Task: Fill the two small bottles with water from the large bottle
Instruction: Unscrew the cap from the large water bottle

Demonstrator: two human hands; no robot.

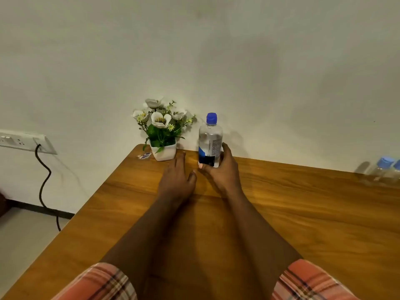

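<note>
Blue-capped large bottle (210, 137) stands upright by the worktop's (281, 213) far edge, long axis vertical, cap (211, 118) up. Its lower body is wrapped by the right hand (218, 169); the left hand (176, 180) lies flat beside it, fingers (180, 159) straight. Likely the pickup step: next, lift, uncap, and carry it to the small bottles (385, 169) at the far right edge.

It looked like an ordinary room in a home or small office. A wooden table (303, 213) stood against a plain white wall (216, 50), with a small white pot of flowers (163, 151) near the centre of the frame. At the left edge, a switch-and-socket panel (21, 140) trailed a black cable (44, 180) down to the pale floor (21, 239) and dark skirting (43, 210).
</note>
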